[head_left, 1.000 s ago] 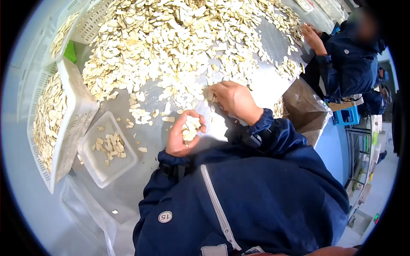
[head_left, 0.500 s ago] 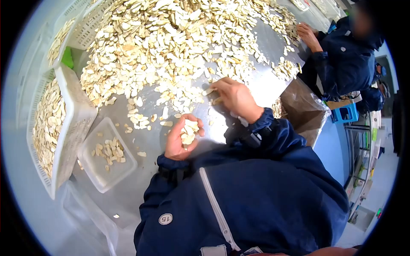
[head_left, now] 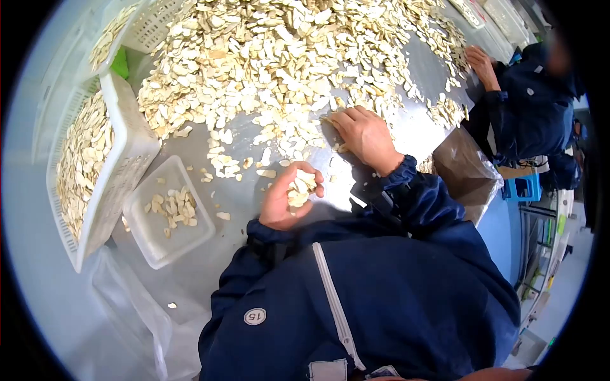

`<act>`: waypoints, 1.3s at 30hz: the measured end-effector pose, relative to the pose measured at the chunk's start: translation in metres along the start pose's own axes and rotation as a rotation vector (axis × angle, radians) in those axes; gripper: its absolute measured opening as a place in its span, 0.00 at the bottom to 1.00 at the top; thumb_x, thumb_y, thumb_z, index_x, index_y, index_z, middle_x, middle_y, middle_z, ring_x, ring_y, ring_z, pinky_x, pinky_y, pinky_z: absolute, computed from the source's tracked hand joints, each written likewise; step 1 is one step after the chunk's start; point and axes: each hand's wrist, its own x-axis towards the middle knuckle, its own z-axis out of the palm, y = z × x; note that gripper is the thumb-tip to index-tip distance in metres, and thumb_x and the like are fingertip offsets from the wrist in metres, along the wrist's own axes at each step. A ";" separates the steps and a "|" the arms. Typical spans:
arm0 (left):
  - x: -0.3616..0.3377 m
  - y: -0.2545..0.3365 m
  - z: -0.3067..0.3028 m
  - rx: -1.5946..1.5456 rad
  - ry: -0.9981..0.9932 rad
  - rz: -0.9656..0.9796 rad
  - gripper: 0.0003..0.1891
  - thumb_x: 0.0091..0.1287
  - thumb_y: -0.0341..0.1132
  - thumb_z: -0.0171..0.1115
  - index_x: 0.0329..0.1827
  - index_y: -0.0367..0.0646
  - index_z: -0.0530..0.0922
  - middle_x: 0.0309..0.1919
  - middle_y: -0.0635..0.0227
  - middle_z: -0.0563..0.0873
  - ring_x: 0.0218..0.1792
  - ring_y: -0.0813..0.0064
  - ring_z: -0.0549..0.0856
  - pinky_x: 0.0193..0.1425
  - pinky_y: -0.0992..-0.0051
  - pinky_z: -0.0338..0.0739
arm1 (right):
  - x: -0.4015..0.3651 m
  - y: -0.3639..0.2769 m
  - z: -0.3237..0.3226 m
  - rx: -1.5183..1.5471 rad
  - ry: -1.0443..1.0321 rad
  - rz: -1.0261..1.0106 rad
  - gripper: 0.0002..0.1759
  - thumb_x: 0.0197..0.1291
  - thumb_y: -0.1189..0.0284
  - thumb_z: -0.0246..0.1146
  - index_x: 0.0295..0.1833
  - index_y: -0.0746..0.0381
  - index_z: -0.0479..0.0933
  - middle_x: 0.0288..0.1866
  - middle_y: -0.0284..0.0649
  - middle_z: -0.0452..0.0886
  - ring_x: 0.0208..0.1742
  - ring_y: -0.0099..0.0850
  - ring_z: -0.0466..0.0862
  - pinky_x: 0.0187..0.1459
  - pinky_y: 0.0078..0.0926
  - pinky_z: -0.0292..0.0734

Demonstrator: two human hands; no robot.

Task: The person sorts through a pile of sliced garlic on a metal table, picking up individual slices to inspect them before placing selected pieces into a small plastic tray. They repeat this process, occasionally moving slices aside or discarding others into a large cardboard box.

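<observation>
My left hand (head_left: 287, 200) is cupped, palm up, around several pale dried slices (head_left: 301, 188), with its fingers curled in at their sides. To its right, my right hand (head_left: 366, 138) reaches palm down to the near edge of a large heap of the same slices (head_left: 254, 76). Its fingers are bent together among loose slices on the metal table (head_left: 251, 130). Whatever lies between those fingertips is hidden by the hand.
On the left, a white basket (head_left: 124, 181) full of slices leans beside a shallow clear tray (head_left: 155, 244) holding some slices. A plastic-lined box (head_left: 467, 168) stands at right. A co-worker's hand (head_left: 483, 66) touches the heap's far right. Clear plastic sheeting (head_left: 130, 305) lies lower left.
The view has shifted, so the table things sit further right and the near basket and tray higher. My left hand still holds its slices; my right hand's fingers have drawn closer together at the heap's edge.
</observation>
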 end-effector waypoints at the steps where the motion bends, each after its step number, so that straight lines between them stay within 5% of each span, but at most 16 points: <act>1: 0.000 0.000 0.000 -0.005 -0.001 -0.002 0.16 0.85 0.47 0.47 0.58 0.44 0.75 0.52 0.56 0.81 0.47 0.63 0.83 0.19 0.81 0.73 | 0.002 0.001 -0.001 -0.009 -0.015 0.000 0.08 0.66 0.67 0.67 0.48 0.56 0.86 0.40 0.36 0.86 0.44 0.37 0.85 0.46 0.35 0.82; 6: 0.000 0.000 -0.002 -0.022 -0.012 -0.006 0.17 0.86 0.47 0.47 0.59 0.43 0.75 0.52 0.55 0.82 0.47 0.64 0.84 0.20 0.81 0.72 | 0.009 -0.007 -0.010 0.372 -0.094 0.333 0.11 0.71 0.71 0.63 0.54 0.62 0.85 0.45 0.44 0.88 0.41 0.41 0.88 0.47 0.34 0.84; 7: 0.001 0.000 -0.001 -0.026 -0.010 -0.005 0.18 0.86 0.48 0.47 0.59 0.43 0.75 0.52 0.55 0.82 0.47 0.64 0.84 0.20 0.81 0.72 | 0.018 -0.016 -0.030 0.536 -0.311 0.497 0.14 0.78 0.72 0.60 0.63 0.64 0.81 0.44 0.41 0.87 0.43 0.27 0.87 0.48 0.24 0.82; 9: 0.001 0.000 -0.001 -0.033 -0.009 -0.007 0.18 0.86 0.48 0.46 0.59 0.42 0.75 0.52 0.55 0.82 0.47 0.64 0.84 0.20 0.81 0.73 | 0.017 -0.018 -0.028 0.832 -0.336 0.535 0.16 0.79 0.71 0.60 0.65 0.67 0.78 0.44 0.38 0.86 0.43 0.23 0.85 0.49 0.23 0.82; 11: 0.001 0.000 -0.003 -0.033 -0.014 -0.013 0.19 0.86 0.49 0.46 0.59 0.42 0.75 0.52 0.55 0.82 0.48 0.64 0.84 0.21 0.80 0.73 | 0.015 -0.015 -0.022 1.026 -0.367 0.526 0.20 0.80 0.70 0.61 0.68 0.71 0.73 0.45 0.33 0.85 0.44 0.20 0.83 0.50 0.22 0.81; 14: 0.001 0.000 -0.006 -0.032 -0.032 -0.013 0.20 0.87 0.49 0.44 0.60 0.42 0.75 0.52 0.55 0.82 0.48 0.63 0.84 0.21 0.80 0.74 | 0.015 -0.018 -0.020 1.046 -0.310 0.542 0.15 0.76 0.73 0.62 0.63 0.69 0.80 0.44 0.34 0.87 0.43 0.20 0.86 0.47 0.22 0.82; 17: 0.002 0.000 -0.005 -0.040 -0.034 -0.009 0.21 0.87 0.50 0.43 0.60 0.41 0.75 0.52 0.55 0.83 0.47 0.63 0.84 0.22 0.79 0.74 | 0.017 -0.024 -0.034 0.878 -0.412 0.498 0.15 0.76 0.74 0.64 0.63 0.69 0.80 0.44 0.33 0.86 0.43 0.20 0.85 0.48 0.21 0.81; 21: 0.000 0.002 0.004 -0.038 0.001 0.017 0.25 0.87 0.54 0.40 0.62 0.42 0.76 0.53 0.55 0.84 0.49 0.63 0.86 0.20 0.81 0.73 | 0.008 -0.037 -0.051 1.208 -0.532 0.370 0.18 0.73 0.71 0.69 0.63 0.65 0.82 0.44 0.33 0.85 0.43 0.20 0.83 0.47 0.23 0.81; 25: -0.001 0.001 -0.001 0.036 -0.011 0.034 0.25 0.87 0.55 0.41 0.64 0.43 0.75 0.55 0.55 0.84 0.49 0.64 0.86 0.19 0.82 0.72 | 0.007 -0.032 -0.053 0.724 -0.431 0.176 0.13 0.67 0.74 0.71 0.57 0.59 0.86 0.47 0.39 0.84 0.45 0.31 0.86 0.47 0.26 0.81; 29: -0.003 0.001 -0.001 0.018 0.000 0.026 0.22 0.86 0.52 0.45 0.64 0.43 0.75 0.54 0.55 0.84 0.48 0.65 0.86 0.20 0.81 0.70 | -0.006 -0.025 -0.050 0.735 -0.674 0.031 0.11 0.66 0.79 0.69 0.53 0.60 0.86 0.49 0.40 0.85 0.49 0.36 0.87 0.50 0.33 0.83; 32: -0.003 0.001 -0.002 0.037 -0.034 0.028 0.20 0.87 0.51 0.44 0.63 0.45 0.75 0.54 0.57 0.83 0.49 0.67 0.85 0.22 0.82 0.69 | -0.006 0.003 -0.041 0.425 -0.425 0.170 0.11 0.63 0.79 0.69 0.51 0.60 0.87 0.46 0.43 0.86 0.47 0.40 0.88 0.50 0.33 0.84; 34: -0.002 0.002 -0.003 0.050 -0.082 0.017 0.19 0.87 0.50 0.43 0.62 0.47 0.75 0.54 0.60 0.83 0.50 0.70 0.85 0.25 0.84 0.68 | 0.003 0.017 -0.032 0.128 -0.170 0.075 0.11 0.64 0.77 0.68 0.51 0.59 0.88 0.44 0.45 0.87 0.45 0.46 0.88 0.47 0.37 0.84; 39: -0.003 0.003 0.000 0.133 -0.083 -0.014 0.13 0.86 0.41 0.50 0.61 0.44 0.75 0.54 0.58 0.83 0.49 0.70 0.85 0.23 0.83 0.69 | 0.044 -0.033 -0.008 0.340 -0.056 -0.092 0.13 0.66 0.74 0.67 0.55 0.57 0.86 0.46 0.44 0.88 0.43 0.46 0.88 0.45 0.39 0.84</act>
